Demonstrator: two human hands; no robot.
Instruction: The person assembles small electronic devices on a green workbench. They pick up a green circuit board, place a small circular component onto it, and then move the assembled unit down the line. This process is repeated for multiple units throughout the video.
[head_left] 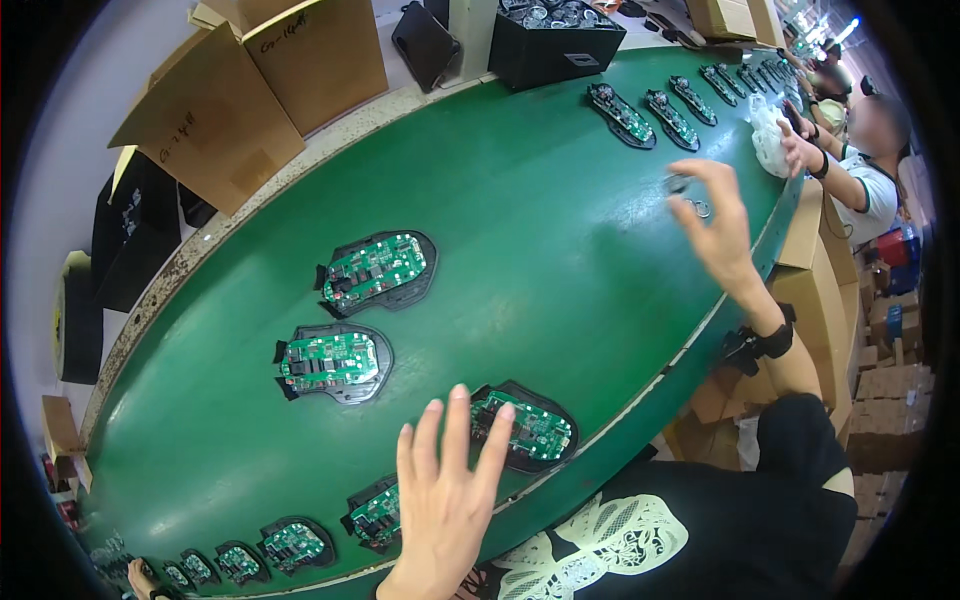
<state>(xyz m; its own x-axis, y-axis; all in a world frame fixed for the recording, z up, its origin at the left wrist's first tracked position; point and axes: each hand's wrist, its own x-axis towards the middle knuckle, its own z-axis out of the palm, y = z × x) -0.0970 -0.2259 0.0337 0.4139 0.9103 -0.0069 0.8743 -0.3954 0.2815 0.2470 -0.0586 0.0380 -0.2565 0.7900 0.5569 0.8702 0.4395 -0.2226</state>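
Observation:
My left hand [445, 490] is open, its fingers spread over the near belt edge. Its index fingertip overlaps a green circuit board in a black casing [540, 428]; contact is unclear. Another board in a casing [372, 515] is partly hidden behind this hand. Held above the belt at the right, my right hand [722, 225] curls thumb and index finger around a small clear round piece [680, 185]. A small ring [698, 208] shows beside the thumb; whether it is held too is unclear. Two more cased boards [378, 270] [335, 362] lie left of centre.
The green belt [520, 280] carries several cased boards [620, 115] far right and several more [295, 543] near left. A black bin of clear round pieces [555, 45] stands beyond it. Cardboard boxes [220, 110] line the far side. At right, a co-worker's hands [800, 145] touch a plastic bag [768, 135].

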